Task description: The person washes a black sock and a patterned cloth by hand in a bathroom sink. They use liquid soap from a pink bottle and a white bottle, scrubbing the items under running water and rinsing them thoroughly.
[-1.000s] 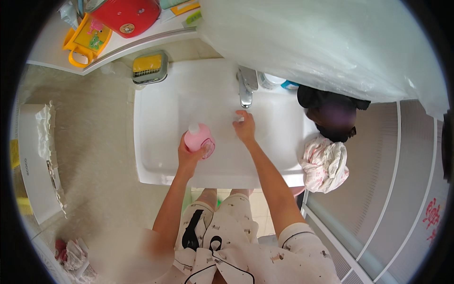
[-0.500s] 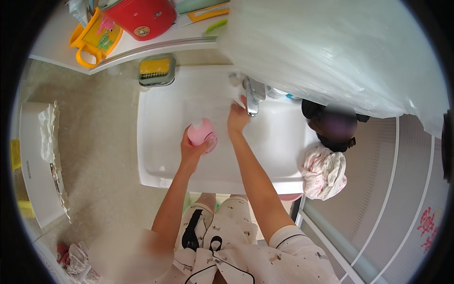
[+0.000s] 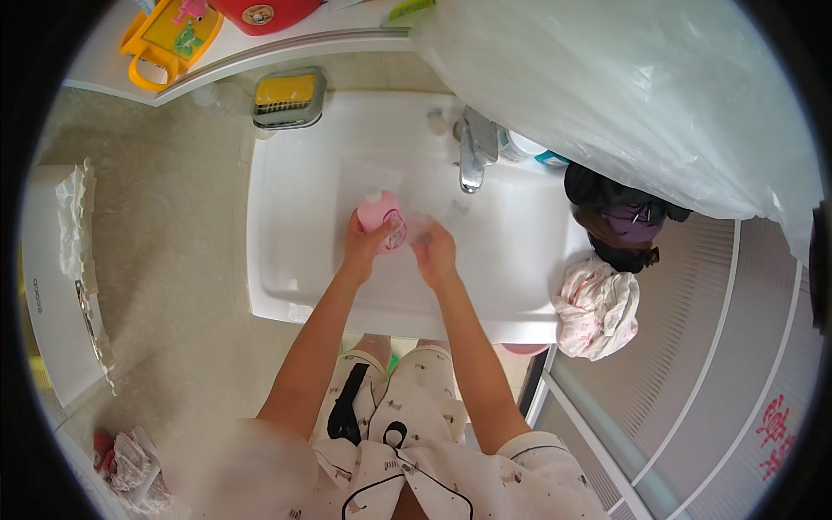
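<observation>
Over the white sink [image 3: 520, 286], my left hand [image 3: 360, 250] is wrapped round a rounded pink bottle [image 3: 376, 208] with a pale top and a darker pink print on its side. Close by on the right, my right hand [image 3: 438, 260] has its fingers closed on a pale see-through piece [image 3: 419, 227], whose kind I cannot make out. That piece is beside the bottle; whether they touch is unclear. The chrome faucet [image 3: 471, 165] stands at the back of the sink, beyond my right hand.
A soap box with a yellow bar [image 3: 286, 88] sits at the sink's back left corner. Crumpled pale cloth [image 3: 598, 308] and a dark bundle [image 3: 628, 224] lie along the right. A big translucent plastic sheet [image 3: 641, 95] hangs at back right. A tissue box [image 3: 61, 295] is left.
My right hand has come back from beside the faucet toward the pink bottle, with a pale see-through piece now in its fingers. My left hand still holds the bottle.
</observation>
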{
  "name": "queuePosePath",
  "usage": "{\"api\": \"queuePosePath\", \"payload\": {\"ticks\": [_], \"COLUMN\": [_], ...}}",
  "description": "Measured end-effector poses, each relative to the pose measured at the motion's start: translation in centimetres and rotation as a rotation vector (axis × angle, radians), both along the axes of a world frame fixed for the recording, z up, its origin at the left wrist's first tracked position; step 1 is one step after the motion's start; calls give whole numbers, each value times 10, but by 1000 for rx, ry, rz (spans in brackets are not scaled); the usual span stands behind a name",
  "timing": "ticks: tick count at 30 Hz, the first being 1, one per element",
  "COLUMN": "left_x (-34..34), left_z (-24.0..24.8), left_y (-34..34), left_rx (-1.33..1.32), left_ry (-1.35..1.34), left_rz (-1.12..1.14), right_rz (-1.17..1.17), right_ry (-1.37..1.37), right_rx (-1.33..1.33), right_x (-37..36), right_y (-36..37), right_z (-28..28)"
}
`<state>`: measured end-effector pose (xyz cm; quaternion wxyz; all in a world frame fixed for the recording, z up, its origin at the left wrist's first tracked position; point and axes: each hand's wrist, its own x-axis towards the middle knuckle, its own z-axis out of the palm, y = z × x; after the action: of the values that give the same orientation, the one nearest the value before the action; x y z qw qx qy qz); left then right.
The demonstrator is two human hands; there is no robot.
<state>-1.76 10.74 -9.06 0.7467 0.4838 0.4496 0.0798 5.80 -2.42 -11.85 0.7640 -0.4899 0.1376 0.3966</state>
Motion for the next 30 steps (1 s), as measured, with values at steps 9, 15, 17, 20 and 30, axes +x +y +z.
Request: {"api": "queuePosePath", "payload": {"ticks": [9,15,17,20,30], "left_x": [-1,-14,-21,-25,7], "left_z": [33,95,102,91,148], "left_y": [-42,-39,-33,-33,-62], "left_rx": [214,2,-98,-236,187], "left_ry": [-83,-213,-275,-372,-427], "left_rz": [-202,-349,-353,-271,149], "right_rz": [281,740,730,523,-304], "right_ry": [-1265,-516,-395,-432,-641], "right_rx": [-743,-8,276,303,-329], "right_x": [9,60,62,49,-42], "right_y": [28,1,0,0,25], "right_z": [115,152,158,157,174]}}
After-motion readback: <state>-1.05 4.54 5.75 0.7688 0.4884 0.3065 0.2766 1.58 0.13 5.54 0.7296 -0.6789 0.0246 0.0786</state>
